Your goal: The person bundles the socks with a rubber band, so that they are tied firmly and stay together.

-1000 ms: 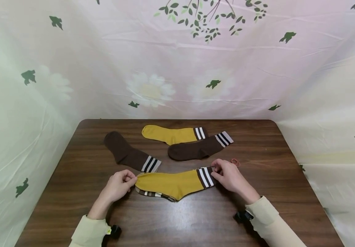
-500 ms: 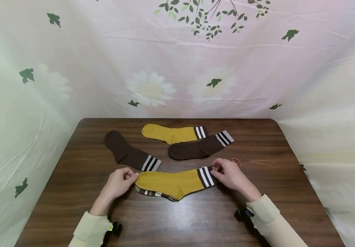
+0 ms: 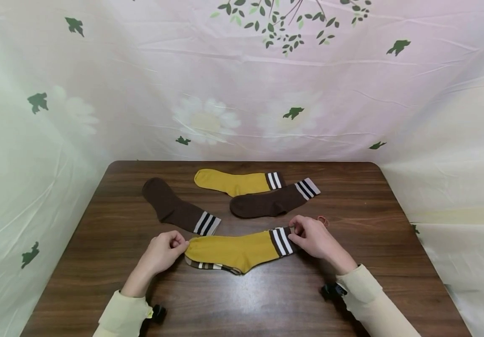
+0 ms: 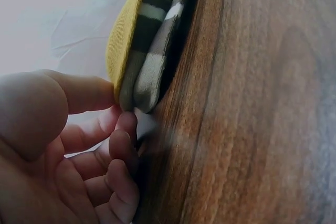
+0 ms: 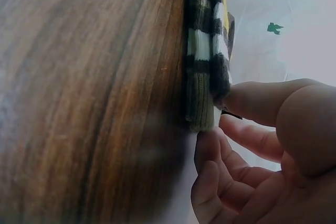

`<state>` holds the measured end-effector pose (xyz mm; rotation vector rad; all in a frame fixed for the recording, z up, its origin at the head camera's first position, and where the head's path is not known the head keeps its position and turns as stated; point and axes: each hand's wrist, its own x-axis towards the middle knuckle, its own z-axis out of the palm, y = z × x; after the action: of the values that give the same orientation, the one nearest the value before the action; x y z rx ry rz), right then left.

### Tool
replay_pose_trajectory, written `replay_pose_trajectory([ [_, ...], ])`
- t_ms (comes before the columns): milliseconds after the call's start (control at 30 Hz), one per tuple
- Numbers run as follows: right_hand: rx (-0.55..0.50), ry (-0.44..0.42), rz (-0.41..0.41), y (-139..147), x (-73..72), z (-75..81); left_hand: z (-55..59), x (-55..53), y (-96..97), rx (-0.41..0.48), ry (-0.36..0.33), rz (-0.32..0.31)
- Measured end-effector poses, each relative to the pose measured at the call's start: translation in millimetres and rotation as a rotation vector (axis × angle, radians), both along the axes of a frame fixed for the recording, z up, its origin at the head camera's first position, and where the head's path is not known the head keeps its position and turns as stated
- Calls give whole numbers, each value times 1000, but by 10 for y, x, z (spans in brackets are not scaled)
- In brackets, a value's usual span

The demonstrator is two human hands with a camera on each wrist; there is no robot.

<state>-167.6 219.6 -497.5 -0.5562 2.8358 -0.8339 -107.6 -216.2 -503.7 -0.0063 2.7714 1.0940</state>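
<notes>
Front yellow sock (image 3: 229, 250): brown cuff (image 3: 281, 242), 2 white stripes; sock beneath (image 4: 147, 27): brown, beige, white stripes.

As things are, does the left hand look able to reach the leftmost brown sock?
Probably yes: the brown sock lies just beyond the left hand, with nothing visible between. That hand pinches the toe of the front yellow sock, though, and would likely release it first.

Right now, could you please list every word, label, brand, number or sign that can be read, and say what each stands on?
Nothing readable shows: no words, brands or numbers.
Front yellow sock: stripes on its cuff, no lettering visible.
Backdrop: printed birds, leaves and flowers only.
Small yellow patch by the left sleeve: too small to tell whether it bears print.
</notes>
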Motion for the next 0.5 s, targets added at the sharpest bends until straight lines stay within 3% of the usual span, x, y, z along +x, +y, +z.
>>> replay_pose_trajectory([
  [233,3,5,10,12,-5,3,41,-8,-31,-9,-7,-15],
  [500,-10,32,-11,17,-79,123,202,-161,-66,-27,42,-22],
])
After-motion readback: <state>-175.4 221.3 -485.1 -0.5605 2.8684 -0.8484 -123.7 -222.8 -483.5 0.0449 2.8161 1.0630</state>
